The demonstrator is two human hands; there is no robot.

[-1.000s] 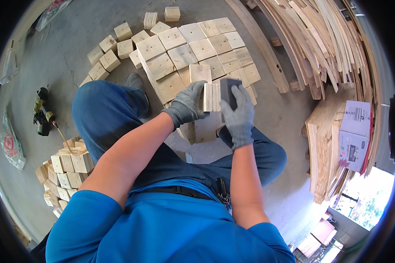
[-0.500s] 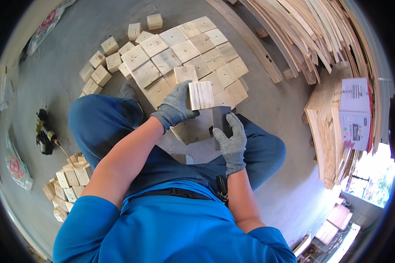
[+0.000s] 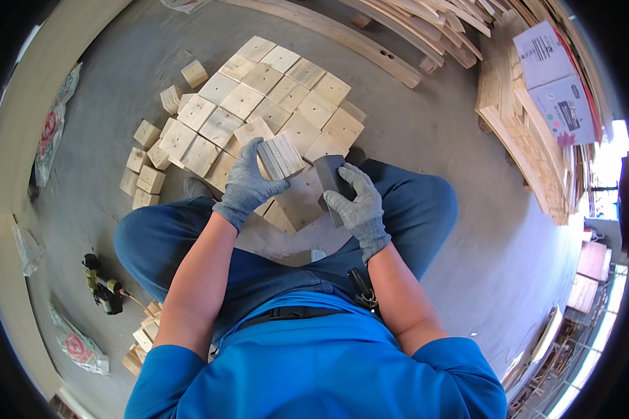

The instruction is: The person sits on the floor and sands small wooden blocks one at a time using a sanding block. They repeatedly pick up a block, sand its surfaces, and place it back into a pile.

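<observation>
My left hand point(image 3: 248, 187), in a grey knit glove, is closed round a pale wooden block point(image 3: 282, 156) with a striped grain face turned up. In my gloved right hand point(image 3: 360, 206) is a dark grey sanding block point(image 3: 333, 183), gripped along its right side and tilted. A narrow gap separates it from the wooden block. Both are held above a larger wooden block point(image 3: 300, 199) between my knees. Just beyond my hands, many wooden blocks point(image 3: 263, 78) sit packed side by side, most with a small dark hole in the top.
Loose blocks point(image 3: 147, 133) lie left of the packed ones. A nail gun point(image 3: 103, 285) with a hose rests on the floor at left, near another block pile point(image 3: 145, 334). Long boards point(image 3: 314, 28) lie at the back. A carton point(image 3: 565, 105) stands on stacked wood at right.
The wooden block has tilted in my left hand, and the sanding block has also tilted, with a gap now between them. My view has turned, shifting the surroundings.
</observation>
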